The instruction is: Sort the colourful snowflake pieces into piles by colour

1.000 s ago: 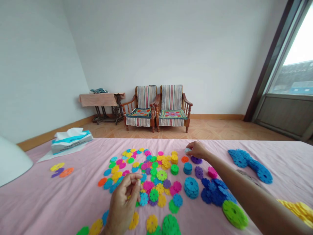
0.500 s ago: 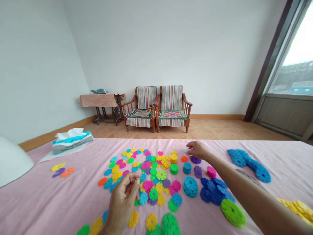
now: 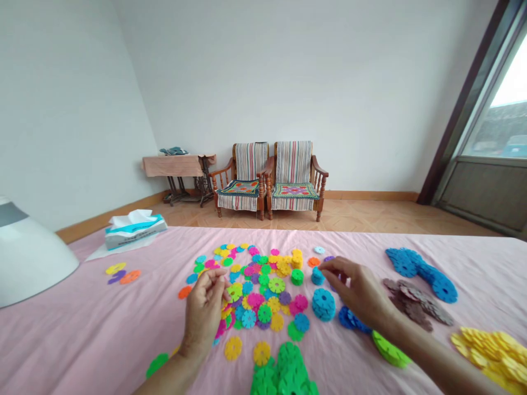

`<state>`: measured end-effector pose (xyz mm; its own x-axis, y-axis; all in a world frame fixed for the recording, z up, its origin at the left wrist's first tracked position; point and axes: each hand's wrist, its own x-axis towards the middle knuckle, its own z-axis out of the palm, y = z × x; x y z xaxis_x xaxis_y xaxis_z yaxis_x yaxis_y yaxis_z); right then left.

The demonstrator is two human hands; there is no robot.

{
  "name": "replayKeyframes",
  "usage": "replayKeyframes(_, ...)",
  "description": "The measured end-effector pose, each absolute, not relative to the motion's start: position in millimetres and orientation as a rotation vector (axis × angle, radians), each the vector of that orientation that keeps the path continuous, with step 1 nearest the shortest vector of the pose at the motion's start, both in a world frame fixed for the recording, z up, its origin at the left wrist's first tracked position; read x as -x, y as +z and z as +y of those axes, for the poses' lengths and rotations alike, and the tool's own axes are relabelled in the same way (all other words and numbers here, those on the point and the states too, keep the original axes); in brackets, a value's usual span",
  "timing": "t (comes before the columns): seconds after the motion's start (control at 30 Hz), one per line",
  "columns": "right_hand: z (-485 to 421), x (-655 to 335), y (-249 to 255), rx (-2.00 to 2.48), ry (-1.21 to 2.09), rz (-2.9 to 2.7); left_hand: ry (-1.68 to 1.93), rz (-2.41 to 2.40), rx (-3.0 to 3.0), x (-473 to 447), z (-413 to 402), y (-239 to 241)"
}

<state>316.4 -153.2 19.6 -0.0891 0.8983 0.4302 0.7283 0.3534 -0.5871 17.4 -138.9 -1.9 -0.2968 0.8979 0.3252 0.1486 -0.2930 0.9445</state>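
My left hand (image 3: 206, 304) hovers at the left edge of a loose spread of colourful notched plastic discs. Its fingers are pinched together, and a lime-green disc (image 3: 234, 292) shows right by the fingertips; whether they hold it is unclear. My right hand (image 3: 358, 285) has its thumb and fingers apart, near a small blue disc stack (image 3: 317, 276), with no disc visible in them. Beyond it lies a pale, whitish disc (image 3: 319, 249) beside an orange disc (image 3: 313, 262). Purple discs are partly hidden behind the right hand.
Around are a larger blue stack (image 3: 323, 305), green discs (image 3: 286, 373), brown discs (image 3: 415, 302), yellow discs (image 3: 489, 351) and a blue row (image 3: 422, 272). A tissue pack (image 3: 135, 230) and a white rounded object (image 3: 33, 258) stand left on the pink cloth (image 3: 123, 334).
My right hand has let go of the pale disc, which now lies on the cloth, and has come back nearer. My left hand stays pinched. The view has shifted slightly.
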Motion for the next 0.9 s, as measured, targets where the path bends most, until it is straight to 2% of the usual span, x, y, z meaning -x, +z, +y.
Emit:
replayKeyframes(0.27, -198, -265, 0, 1.247, 0.464, -2.07, 1.669, 1.375, -1.322, -16, -136, -2)
replayKeyframes(0.7, -154, -192, 11, 0.998, 0.411, -2.464, 1.804, 1.451, -1.194, 15, -115, 2)
replayKeyframes(0.9, -150, -189, 7, 1.039, 0.394, -2.526, 1.815, 1.51, -1.193, 29, -104, -4)
